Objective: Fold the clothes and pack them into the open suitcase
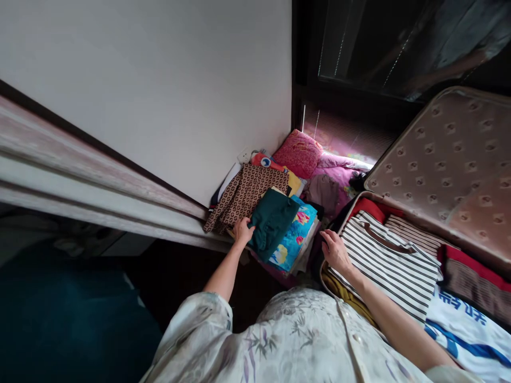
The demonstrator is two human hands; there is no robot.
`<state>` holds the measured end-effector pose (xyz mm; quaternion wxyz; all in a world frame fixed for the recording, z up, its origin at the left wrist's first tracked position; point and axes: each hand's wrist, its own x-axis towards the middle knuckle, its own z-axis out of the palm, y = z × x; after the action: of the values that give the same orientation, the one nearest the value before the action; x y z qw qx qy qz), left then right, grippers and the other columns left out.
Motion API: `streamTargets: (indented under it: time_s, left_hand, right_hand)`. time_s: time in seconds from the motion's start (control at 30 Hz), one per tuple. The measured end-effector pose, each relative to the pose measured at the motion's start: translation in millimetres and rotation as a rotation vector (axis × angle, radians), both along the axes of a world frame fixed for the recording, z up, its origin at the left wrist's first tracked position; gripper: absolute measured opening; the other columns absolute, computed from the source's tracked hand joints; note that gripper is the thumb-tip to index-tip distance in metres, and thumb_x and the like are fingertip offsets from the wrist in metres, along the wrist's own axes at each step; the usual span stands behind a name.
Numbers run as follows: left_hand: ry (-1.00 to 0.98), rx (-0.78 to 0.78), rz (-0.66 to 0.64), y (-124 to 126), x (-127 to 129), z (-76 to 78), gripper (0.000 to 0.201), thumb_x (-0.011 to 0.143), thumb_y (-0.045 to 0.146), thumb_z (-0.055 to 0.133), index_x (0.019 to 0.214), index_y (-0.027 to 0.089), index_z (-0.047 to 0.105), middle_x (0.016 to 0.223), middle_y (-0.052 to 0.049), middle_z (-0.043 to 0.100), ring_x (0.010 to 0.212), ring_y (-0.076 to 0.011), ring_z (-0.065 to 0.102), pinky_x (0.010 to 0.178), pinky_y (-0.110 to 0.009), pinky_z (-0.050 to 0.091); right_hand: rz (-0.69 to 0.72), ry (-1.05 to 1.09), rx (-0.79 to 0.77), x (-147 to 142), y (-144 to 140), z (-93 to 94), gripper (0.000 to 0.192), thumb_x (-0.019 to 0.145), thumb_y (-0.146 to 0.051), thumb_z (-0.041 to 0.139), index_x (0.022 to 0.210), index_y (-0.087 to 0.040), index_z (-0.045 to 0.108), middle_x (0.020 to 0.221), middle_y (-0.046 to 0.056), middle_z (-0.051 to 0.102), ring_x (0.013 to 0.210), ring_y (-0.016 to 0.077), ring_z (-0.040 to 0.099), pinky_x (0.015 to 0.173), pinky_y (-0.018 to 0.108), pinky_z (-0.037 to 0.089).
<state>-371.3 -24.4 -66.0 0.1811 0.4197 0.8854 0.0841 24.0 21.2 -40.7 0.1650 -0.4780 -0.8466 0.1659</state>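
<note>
Lower right: striped shirt (387, 263) already lay folded in the open suitcase (425, 151), right hand (336, 252) loosely spread by its left rim. Centre: left hand (242, 233) pinched the edge of a folded green garment (275, 221), atop blue floral cloth (300, 231) still outside the suitcase; beyond, brown patterned garment (255, 189) lay looser, also outside.
</note>
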Motion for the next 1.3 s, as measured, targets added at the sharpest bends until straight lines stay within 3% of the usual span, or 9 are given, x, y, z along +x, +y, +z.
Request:
streamTargets:
  time_s: [0.17,0.37,0.6,0.73,0.83,1.0,1.1,1.2,1.3]
  left_hand:
    - [-0.09,-0.106,-0.036,3.6,-10.1,-5.0,0.039,0.082,0.038,0.076,0.115,0.018,0.07,0.113,-0.016,0.075,0.113,-0.033,0.069,0.095,-0.039,0.051]
    - [-0.131,-0.036,-0.157,5.6,-5.8,-7.8,0.032,0.085,0.025,0.063,0.115,0.017,0.071,0.11,-0.015,0.076,0.112,-0.0313,0.071,0.098,-0.038,0.054]
    - [-0.324,0.065,0.086,4.7,16.4,-5.6,0.055,0.079,0.032,0.074,0.131,0.02,0.061,0.114,-0.013,0.075,0.11,-0.0308,0.072,0.094,-0.042,0.058]
    - [-0.443,0.05,0.115,9.6,15.9,6.6,0.038,0.079,0.025,0.072,0.116,0.015,0.069,0.105,-0.014,0.077,0.101,-0.0271,0.074,0.085,-0.035,0.06]
    - [-0.401,0.067,-0.021,21.2,17.9,37.5,0.027,0.079,0.024,0.068,0.104,0.013,0.073,0.1,-0.013,0.078,0.093,-0.0254,0.075,0.082,-0.032,0.059]
    - [-0.324,0.042,-0.451,45.7,41.3,125.9,0.015,0.072,0.024,0.068,0.083,0.014,0.073,0.086,-0.005,0.078,0.081,-0.0232,0.072,0.076,-0.029,0.056]
    - [-0.37,-0.049,-0.744,53.8,63.0,182.7,0.01,0.072,0.023,0.064,0.072,0.017,0.072,0.079,0.0,0.075,0.078,-0.0196,0.068,0.076,-0.025,0.052]
    - [-0.486,-0.163,-1.01,55.3,87.9,231.9,0.013,0.076,0.023,0.06,0.072,0.017,0.071,0.076,0.001,0.071,0.077,-0.0176,0.065,0.074,-0.022,0.049]
    - [-0.606,-0.193,-1.264,57.8,114.1,267.1,0.014,0.08,0.025,0.061,0.071,0.016,0.067,0.073,0.0,0.066,0.072,-0.0155,0.059,0.07,-0.022,0.047]
  right_hand:
    - [0.029,-0.005,-0.034,-8.3,-1.8,11.1,0.046,0.096,-0.018,0.038,0.133,-0.019,0.066,0.132,0.015,0.064,0.118,0.0277,0.061,0.103,0.042,0.051]
    - [0.047,0.007,-0.11,-11.7,-3.5,30.2,0.044,0.094,-0.014,0.042,0.131,-0.022,0.064,0.128,0.011,0.065,0.112,0.0224,0.063,0.097,0.034,0.053]
    - [0.058,-0.017,-0.172,-14.2,-5.6,36.5,0.038,0.096,-0.014,0.046,0.13,-0.019,0.062,0.12,0.011,0.066,0.099,0.0186,0.065,0.084,0.027,0.052]
    - [0.06,0.004,-0.182,-13.4,-6.8,34.9,0.038,0.095,-0.012,0.048,0.129,-0.02,0.063,0.115,0.009,0.066,0.093,0.0165,0.065,0.08,0.025,0.051]
    - [0.048,0.025,-0.197,-9.8,-6.4,32.9,0.04,0.095,-0.012,0.048,0.13,-0.02,0.064,0.115,0.009,0.066,0.091,0.0161,0.066,0.08,0.026,0.052]
    - [0.005,0.057,-0.242,-2.0,2.0,36.9,0.047,0.093,-0.011,0.045,0.136,-0.019,0.061,0.116,0.01,0.065,0.087,0.0161,0.066,0.081,0.028,0.053]
    - [0.017,0.119,-0.235,-2.3,10.0,55.4,0.06,0.091,-0.014,0.05,0.151,-0.017,0.048,0.129,0.015,0.06,0.104,0.0208,0.065,0.09,0.032,0.054]
    - [0.15,0.157,-0.207,-6.8,17.2,85.0,0.092,0.082,-0.025,0.072,0.163,-0.024,0.029,0.159,0.019,0.038,0.139,0.0328,0.046,0.109,0.048,0.045]
    - [0.33,0.169,-0.284,-4.6,23.5,108.8,0.105,0.065,-0.044,0.09,0.157,-0.03,0.043,0.164,0.017,0.033,0.147,0.0427,0.032,0.112,0.064,0.036]
